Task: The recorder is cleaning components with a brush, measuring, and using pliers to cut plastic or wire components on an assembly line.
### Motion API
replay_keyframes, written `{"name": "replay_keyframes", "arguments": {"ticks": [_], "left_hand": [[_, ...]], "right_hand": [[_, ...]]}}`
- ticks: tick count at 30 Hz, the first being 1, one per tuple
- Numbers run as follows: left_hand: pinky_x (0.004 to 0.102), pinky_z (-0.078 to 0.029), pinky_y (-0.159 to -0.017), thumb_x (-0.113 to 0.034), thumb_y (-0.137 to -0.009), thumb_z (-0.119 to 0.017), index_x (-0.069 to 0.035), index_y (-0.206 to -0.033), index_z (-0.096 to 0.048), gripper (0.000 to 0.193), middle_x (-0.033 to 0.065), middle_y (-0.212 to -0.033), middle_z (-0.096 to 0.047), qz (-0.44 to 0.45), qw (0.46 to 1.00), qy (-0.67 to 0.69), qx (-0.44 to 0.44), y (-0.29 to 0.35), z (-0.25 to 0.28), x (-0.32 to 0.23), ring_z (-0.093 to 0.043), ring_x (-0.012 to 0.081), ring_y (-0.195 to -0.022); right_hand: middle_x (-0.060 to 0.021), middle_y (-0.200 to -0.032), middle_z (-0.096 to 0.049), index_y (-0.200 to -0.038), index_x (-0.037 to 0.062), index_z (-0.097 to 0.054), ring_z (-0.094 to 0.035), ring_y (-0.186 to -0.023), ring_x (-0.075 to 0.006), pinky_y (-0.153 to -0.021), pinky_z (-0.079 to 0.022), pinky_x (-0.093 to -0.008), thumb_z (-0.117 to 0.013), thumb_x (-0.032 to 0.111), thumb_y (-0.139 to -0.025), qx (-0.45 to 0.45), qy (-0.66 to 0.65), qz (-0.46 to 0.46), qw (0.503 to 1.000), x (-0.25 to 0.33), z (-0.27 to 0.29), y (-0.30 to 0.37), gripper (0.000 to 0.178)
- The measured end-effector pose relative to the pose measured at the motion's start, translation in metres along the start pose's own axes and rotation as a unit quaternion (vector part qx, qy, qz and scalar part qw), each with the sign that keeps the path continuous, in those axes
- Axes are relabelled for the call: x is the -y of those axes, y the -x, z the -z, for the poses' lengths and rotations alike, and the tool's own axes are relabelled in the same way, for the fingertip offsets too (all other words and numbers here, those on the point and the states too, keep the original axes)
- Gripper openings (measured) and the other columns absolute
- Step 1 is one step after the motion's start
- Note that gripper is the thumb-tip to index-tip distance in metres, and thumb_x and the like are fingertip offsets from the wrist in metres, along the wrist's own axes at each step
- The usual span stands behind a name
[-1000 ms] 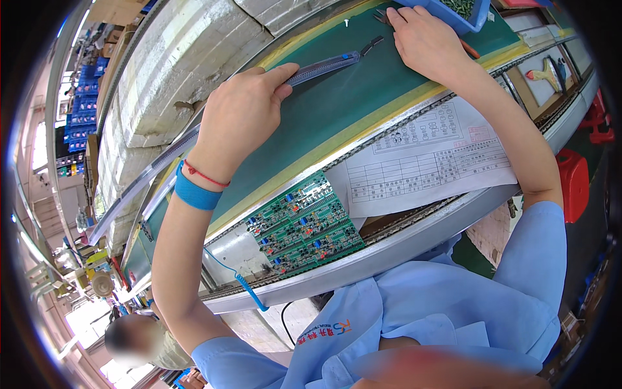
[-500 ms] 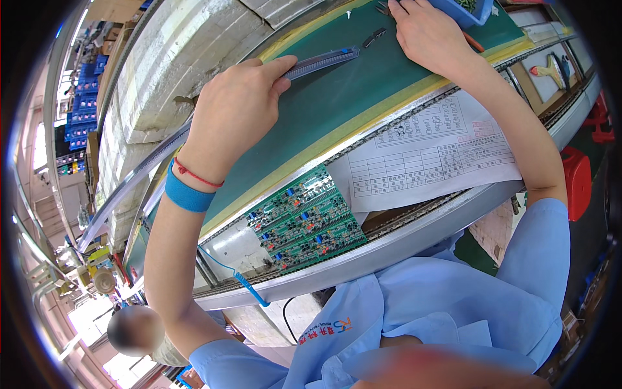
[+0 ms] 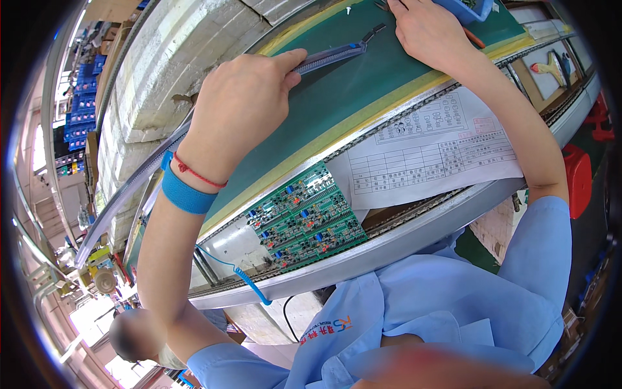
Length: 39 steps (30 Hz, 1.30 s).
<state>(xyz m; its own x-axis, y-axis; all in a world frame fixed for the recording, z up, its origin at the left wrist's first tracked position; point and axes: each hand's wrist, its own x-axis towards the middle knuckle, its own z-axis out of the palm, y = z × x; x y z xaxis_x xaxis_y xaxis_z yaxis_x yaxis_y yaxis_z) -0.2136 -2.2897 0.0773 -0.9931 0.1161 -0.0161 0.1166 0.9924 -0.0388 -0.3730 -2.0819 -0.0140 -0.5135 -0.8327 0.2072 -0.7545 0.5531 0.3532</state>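
Observation:
My left hand is closed around a long clear plastic tube filled with a row of black chips. The tube runs back beneath my left forearm toward the lower left; a blue plug shows near its far end. Just off that end lie a couple of loose black chips on the green mat. At the top edge my right hand has its fingers curled around what look like pliers. Dark tips show left of the fingers and an orange handle to the right; the grip itself is partly hidden.
A blue bin stands beside my right hand. Nearer me, green circuit boards and a printed sheet rest across the metal rails. A coiled blue cord hangs at the rail. White foam blocks line the far side.
My left hand has moved slightly right with the tube, bringing its end up against the loose chips. My right hand has barely moved.

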Motion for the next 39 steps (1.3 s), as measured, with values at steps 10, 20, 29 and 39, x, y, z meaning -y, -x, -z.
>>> {"name": "replay_keyframes", "arguments": {"ticks": [10,20,29,39], "left_hand": [[0.0465,-0.049,-0.069,-0.015,-0.086,-0.057,-0.013,-0.114,-0.065,0.029,0.0184,-0.082,-0.066,0.006,0.997,-0.068,0.038,-0.008,0.016,-0.006,-0.062,0.0373,-0.077],[0.0466,-0.048,-0.068,-0.013,-0.087,-0.058,-0.016,-0.119,-0.063,0.033,0.0179,-0.082,-0.066,0.003,0.999,-0.021,0.044,0.002,0.000,0.008,-0.062,0.0374,-0.077],[0.0437,-0.049,-0.069,-0.017,-0.091,-0.056,-0.017,-0.121,-0.057,0.030,0.0138,-0.097,-0.066,0.034,0.995,0.081,-0.042,0.028,-0.058,0.019,-0.063,0.0352,-0.082],[0.0433,-0.050,-0.066,-0.018,-0.091,-0.054,-0.017,-0.118,-0.058,0.027,0.0091,-0.091,-0.064,0.053,0.991,0.120,-0.037,0.037,-0.061,0.032,-0.062,0.0325,-0.080]], "right_hand": [[-0.0153,-0.092,-0.060,-0.112,-0.0101,-0.056,-0.057,-0.090,-0.0264,-0.077,-0.048,-0.0335,-0.050,0.017,-0.084,-0.003,-0.035,-0.037,0.999,0.002,0.004,0.002,0.039],[-0.0161,-0.092,-0.060,-0.112,-0.0100,-0.056,-0.057,-0.092,-0.0270,-0.077,-0.049,-0.0330,-0.050,0.016,-0.084,0.007,-0.082,-0.059,0.995,0.002,0.006,0.001,0.039],[-0.0157,-0.091,-0.060,-0.112,-0.0104,-0.056,-0.057,-0.091,-0.0269,-0.078,-0.048,-0.0335,-0.050,0.017,-0.083,-0.310,-0.269,0.044,0.911,-0.003,-0.011,0.009,0.040],[-0.0157,-0.093,-0.060,-0.113,-0.0094,-0.056,-0.057,-0.090,-0.0277,-0.076,-0.050,-0.0351,-0.051,0.016,-0.083,-0.007,-0.072,-0.063,0.995,0.006,0.004,0.001,0.040]]}}
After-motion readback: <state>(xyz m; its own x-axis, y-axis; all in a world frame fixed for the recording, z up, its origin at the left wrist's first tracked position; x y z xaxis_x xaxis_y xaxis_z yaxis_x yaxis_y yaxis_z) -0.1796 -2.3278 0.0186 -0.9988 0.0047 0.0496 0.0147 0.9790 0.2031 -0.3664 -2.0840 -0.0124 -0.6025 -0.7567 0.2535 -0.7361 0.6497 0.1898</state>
